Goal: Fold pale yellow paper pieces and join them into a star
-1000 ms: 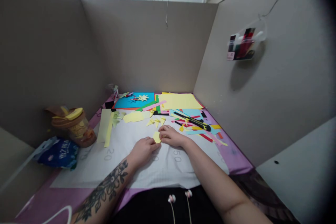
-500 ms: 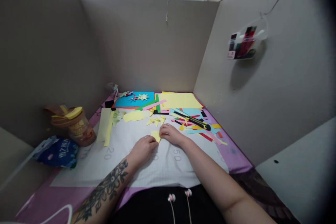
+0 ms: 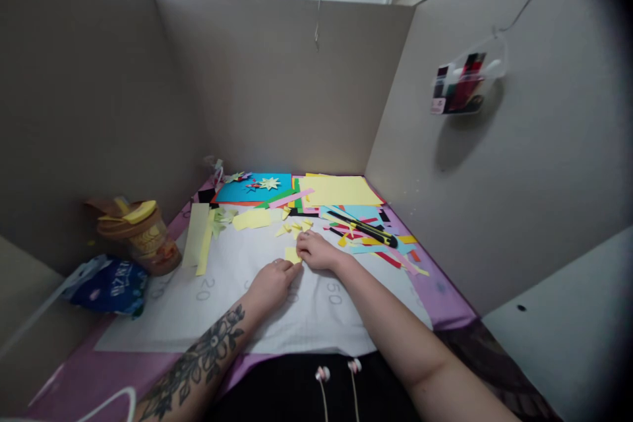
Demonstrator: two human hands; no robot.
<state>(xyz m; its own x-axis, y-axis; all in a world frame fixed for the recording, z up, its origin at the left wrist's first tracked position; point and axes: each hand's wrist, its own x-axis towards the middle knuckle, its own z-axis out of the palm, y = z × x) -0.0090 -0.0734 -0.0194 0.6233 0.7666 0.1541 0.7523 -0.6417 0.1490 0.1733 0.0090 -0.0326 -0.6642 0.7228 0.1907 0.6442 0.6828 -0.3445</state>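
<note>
Fingers of the right hand (image 3: 316,250) are bunched closed on the right side of a small, flat, pale yellow paper piece (image 3: 291,254). Fingertips of the left hand (image 3: 271,282) are set at its near edge; whether it is pinched there or merely pressed cannot be told. Far left part of the paper is left uncovered.

Handling, as judged: very light, fairly crisp, easily creased or torn, prone to sliding if brushed. Best taken by opposite edges, lightly, with a flat fingertip kept on top.

Paper is placed near the middle of a white sheet marked with grey numerals (image 3: 163,323), spread over a purple-covered tabletop (image 3: 450,300). Just beyond it, small folded yellow paper pieces (image 3: 295,228) are grouped. To the right, a black-and-yellow utility knife (image 3: 366,229) is laid across scattered coloured strips. To the left, a long, pale yellow paper strip (image 3: 196,237) is seen. Farther back, a pale, many-pointed paper star (image 3: 270,183) is rested on blue card (image 3: 230,194), beside a large, pale yellow sheet (image 3: 341,190).
</note>
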